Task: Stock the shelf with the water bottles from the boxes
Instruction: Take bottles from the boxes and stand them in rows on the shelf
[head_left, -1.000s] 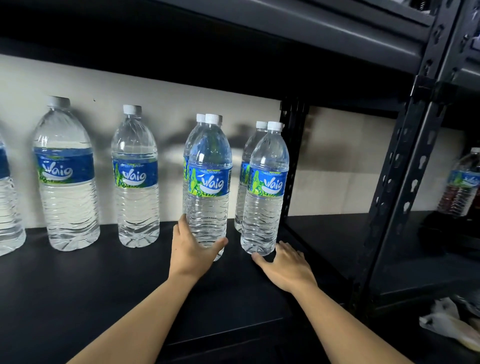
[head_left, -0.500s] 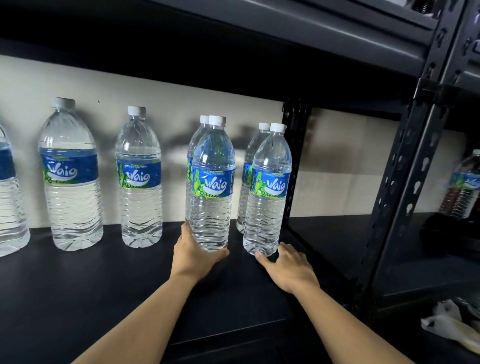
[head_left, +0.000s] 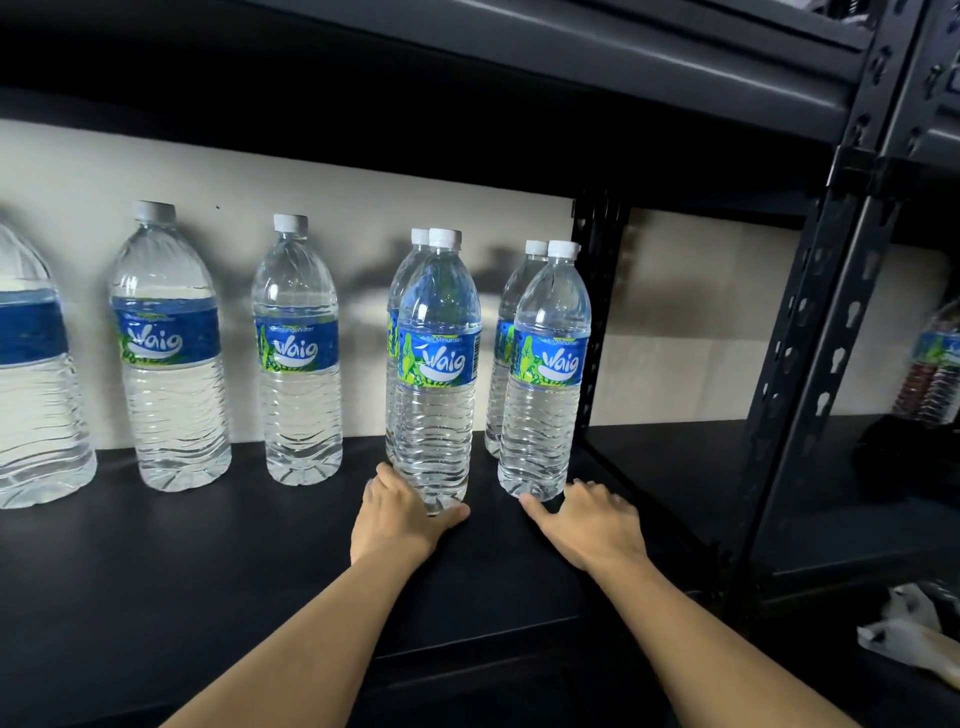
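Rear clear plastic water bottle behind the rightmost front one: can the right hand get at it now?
Probably not directly: the front clear plastic bottle stands before the rear bottle and the black metal upright flanks it; the right hand lies in front.

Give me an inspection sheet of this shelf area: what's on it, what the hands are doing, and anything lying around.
Surface: black shelf board, seven water bottles standing upright on it.
Job's things: front middle bottle and front right bottle each stand before one of the rear bottles; three single bottles line the wall to the left. No boxes in view.
Clutter: crumpled white wrapping on a lower level at right.
Grips: left hand curls round the front middle bottle's base; right hand lies open, thumb at the front right bottle's base.
Cables: nothing seen.
Surroundings: dark perforated upright, pale wall, more bottles in the next bay.
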